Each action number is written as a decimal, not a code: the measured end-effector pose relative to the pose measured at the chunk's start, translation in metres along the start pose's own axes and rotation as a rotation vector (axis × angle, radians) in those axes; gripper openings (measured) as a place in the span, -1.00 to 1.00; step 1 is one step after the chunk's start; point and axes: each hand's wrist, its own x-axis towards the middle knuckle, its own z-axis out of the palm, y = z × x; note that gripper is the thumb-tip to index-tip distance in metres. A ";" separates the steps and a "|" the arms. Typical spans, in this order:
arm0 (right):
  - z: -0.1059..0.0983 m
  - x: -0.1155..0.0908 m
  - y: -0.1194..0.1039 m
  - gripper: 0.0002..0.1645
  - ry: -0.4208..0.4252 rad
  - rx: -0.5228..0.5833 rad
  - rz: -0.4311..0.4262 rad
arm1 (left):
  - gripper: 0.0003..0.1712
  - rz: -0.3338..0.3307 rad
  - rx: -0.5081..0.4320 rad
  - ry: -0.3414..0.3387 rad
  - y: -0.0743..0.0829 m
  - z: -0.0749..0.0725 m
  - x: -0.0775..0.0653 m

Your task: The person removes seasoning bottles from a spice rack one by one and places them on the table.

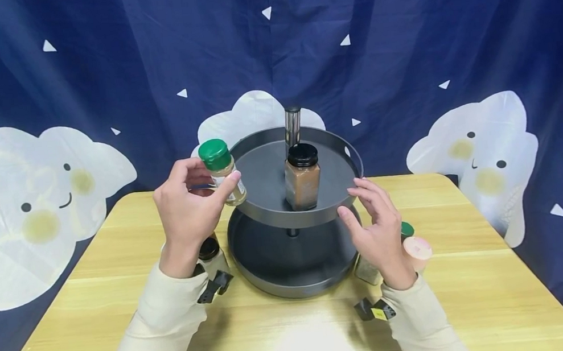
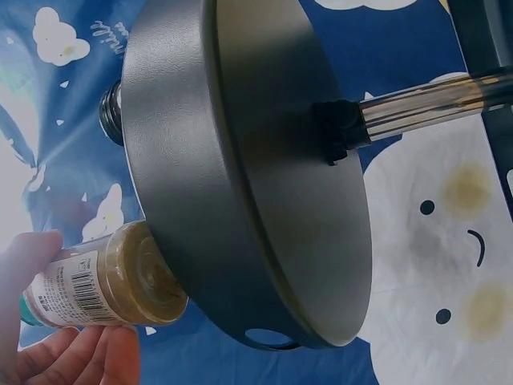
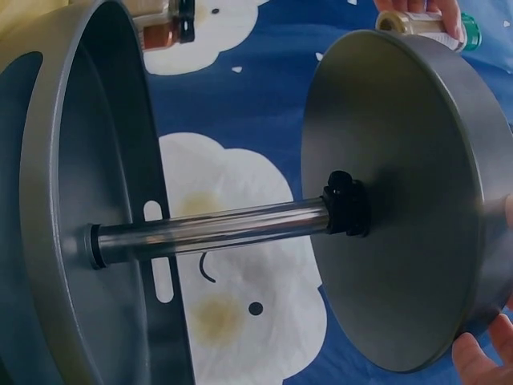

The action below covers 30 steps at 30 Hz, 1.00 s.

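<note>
My left hand point(image 1: 184, 206) grips a spice jar point(image 1: 226, 175) with a green cap and pale brown contents, thumb on the near side and fingers behind. The jar tilts slightly beside the left rim of the upper tray point(image 1: 260, 215) of a dark grey two-tier stand. In the left wrist view its base overlaps the tray's outer wall. On that tray stands a black-lidded jar point(image 1: 304, 181) of brown powder, in front of the metal post point(image 1: 292, 123). At the tray's right rim, my right hand point(image 1: 377, 231) touches the wall with spread fingertips and thumb.
Below, the lower tray point(image 1: 295, 260) of the stand rests on the wooden table point(image 1: 125, 260). A black-capped jar point(image 1: 211, 254) is partly hidden by my left wrist. Beyond my right wrist are a green lid point(image 1: 407, 229) and a pinkish lid point(image 1: 418, 247). A blue cloud-print curtain point(image 1: 226, 44) hangs behind.
</note>
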 end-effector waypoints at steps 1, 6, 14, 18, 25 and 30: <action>0.000 0.000 0.000 -0.60 -0.001 0.002 0.000 | -0.51 -0.002 -0.002 0.001 0.000 -0.001 0.000; 0.001 -0.001 0.000 -0.60 -0.003 0.001 -0.004 | -0.51 -0.013 -0.022 0.007 -0.002 -0.004 -0.002; 0.001 -0.001 0.001 -0.60 -0.007 0.003 0.009 | -0.50 -0.050 0.006 0.021 -0.007 -0.013 -0.002; 0.002 -0.001 0.002 -0.61 -0.007 0.008 0.009 | -0.49 -0.084 0.039 -0.004 -0.012 -0.017 -0.004; 0.002 -0.001 0.002 -0.61 -0.007 0.005 0.003 | -0.46 -0.110 0.117 -0.062 -0.023 -0.022 -0.010; 0.001 0.000 0.001 -0.60 0.001 0.007 -0.009 | -0.49 -0.107 0.150 -0.092 -0.030 -0.025 -0.015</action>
